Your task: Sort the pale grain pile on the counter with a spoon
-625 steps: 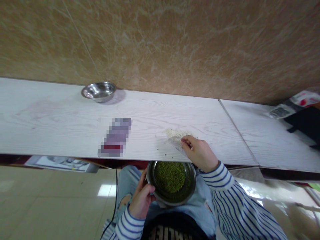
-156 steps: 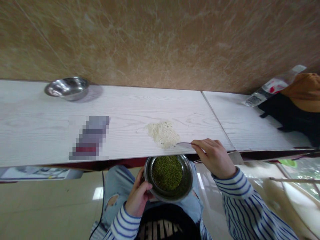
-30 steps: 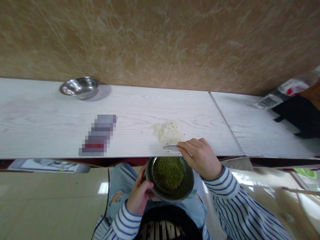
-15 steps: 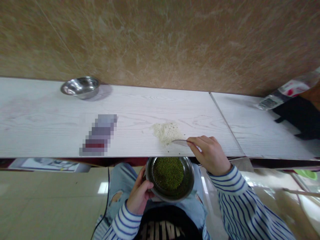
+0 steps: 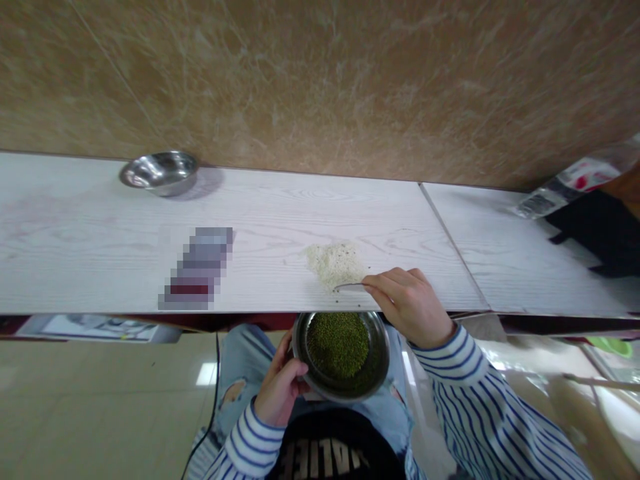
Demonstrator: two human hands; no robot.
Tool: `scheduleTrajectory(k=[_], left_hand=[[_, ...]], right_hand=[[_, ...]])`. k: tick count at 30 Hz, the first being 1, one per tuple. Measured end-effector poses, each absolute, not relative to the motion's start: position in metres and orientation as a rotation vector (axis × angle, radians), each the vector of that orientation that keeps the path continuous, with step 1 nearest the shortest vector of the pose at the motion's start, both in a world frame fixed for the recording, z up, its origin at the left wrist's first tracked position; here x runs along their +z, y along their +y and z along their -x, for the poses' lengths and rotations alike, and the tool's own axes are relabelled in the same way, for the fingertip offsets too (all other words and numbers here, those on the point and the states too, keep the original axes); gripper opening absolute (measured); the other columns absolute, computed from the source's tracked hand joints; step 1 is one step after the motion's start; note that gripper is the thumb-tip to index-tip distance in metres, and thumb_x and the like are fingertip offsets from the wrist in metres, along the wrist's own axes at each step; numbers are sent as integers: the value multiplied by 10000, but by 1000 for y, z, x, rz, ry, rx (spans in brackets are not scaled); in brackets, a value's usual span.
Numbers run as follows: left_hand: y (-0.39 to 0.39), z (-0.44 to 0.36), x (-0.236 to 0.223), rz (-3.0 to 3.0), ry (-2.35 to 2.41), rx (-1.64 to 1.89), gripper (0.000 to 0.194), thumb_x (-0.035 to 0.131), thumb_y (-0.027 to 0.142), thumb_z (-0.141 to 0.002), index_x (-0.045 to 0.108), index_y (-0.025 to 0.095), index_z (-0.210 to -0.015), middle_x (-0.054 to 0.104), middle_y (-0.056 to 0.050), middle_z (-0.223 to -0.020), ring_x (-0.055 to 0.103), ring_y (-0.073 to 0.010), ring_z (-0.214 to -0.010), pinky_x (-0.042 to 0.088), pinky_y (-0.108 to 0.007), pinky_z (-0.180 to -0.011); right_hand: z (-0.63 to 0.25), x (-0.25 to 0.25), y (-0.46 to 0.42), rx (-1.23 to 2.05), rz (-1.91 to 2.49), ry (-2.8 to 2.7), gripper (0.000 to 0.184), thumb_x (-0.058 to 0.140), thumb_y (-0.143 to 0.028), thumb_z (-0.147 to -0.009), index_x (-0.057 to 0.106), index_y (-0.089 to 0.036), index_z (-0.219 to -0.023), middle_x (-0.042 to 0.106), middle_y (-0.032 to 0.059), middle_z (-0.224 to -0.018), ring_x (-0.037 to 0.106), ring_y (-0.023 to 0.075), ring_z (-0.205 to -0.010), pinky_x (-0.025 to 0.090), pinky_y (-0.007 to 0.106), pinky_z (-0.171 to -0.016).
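Below the table's front edge, my left hand (image 5: 281, 393) grips the rim of a steel bowl (image 5: 377, 377) over my lap. Green mung beans (image 5: 341, 343) fill the bowl's middle. On the white table (image 5: 270, 233) lies a flat pile of white rice (image 5: 336, 261) with a few dark grains among it. My right hand (image 5: 411, 305) pinches a thin, clear, curved plastic piece, like a protractor (image 5: 350, 286), seen almost edge-on. Its tip is at the pile's near edge. A few stray beans (image 5: 359, 305) lie between the rice and the table edge.
An upright steel bowl (image 5: 160, 175) stands by the wall at the back left. A pixelated flat object (image 5: 200, 267) lies left of the rice. At the far right are a clear plastic bottle (image 5: 565, 187) and a black item (image 5: 600, 230). A cable (image 5: 217, 380) hangs at the left.
Since 20.8 s ago the rice has spread nearer the table edge. Within the last second my right hand drew back right, then came left again with the protractor. My left hand stays on the bowl.
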State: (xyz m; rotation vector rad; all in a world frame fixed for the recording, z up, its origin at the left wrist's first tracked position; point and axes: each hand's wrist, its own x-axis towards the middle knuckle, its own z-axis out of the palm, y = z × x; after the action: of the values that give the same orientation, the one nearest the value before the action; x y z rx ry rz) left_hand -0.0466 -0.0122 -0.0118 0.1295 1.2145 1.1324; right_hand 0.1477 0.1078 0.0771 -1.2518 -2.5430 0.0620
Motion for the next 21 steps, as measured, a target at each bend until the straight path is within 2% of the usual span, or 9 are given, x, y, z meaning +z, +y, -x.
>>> scheduleTrajectory(k=[21], left_hand=[[-11, 48, -13, -106, 1226, 1137, 727, 558, 114, -557, 437, 242, -1262, 572, -43, -1031, 525, -165, -676, 450, -275, -452]], right_hand=[[-156, 75, 101, 129, 1257, -2540, 198, 432, -272, -904, 613, -226, -968, 684, 9, -871, 585, 147, -824, 334, 308, -716]])
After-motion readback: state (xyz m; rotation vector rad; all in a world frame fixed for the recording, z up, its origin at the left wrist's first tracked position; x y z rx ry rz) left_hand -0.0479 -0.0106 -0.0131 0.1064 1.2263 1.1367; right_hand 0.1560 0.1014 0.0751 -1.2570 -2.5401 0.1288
